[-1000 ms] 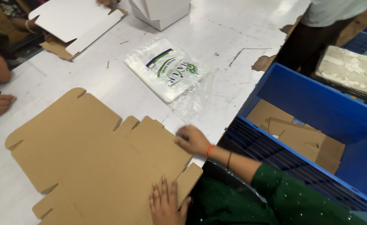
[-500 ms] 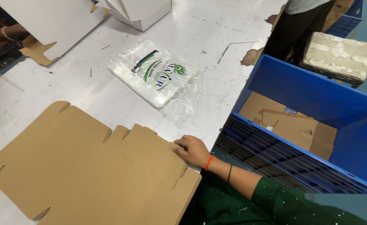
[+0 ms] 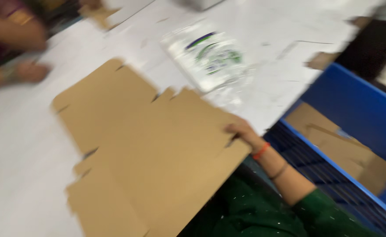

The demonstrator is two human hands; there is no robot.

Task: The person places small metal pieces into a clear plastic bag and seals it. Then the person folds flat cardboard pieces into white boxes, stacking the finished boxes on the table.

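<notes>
Blurry frame. Right hand [image 3: 242, 131] grips the right edge of the flat cardboard sheet [image 3: 149, 153], fingers curled over it; left hand not in view. Sheet lies unfolded on the white table [image 3: 30, 175], near edge hanging over the person's lap: no flaps folded yet, all the forming left to do. Clear plastic bag [image 3: 208, 57] with green-blue print lies beyond it. Blue crate [image 3: 355, 105] to the right holds more cardboard pieces. A co-worker's hand [image 3: 30, 72] rests far left.

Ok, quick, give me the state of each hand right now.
Left hand: not in view.
Right hand: fingers closed on the edge of the flat cardboard box blank.
</notes>
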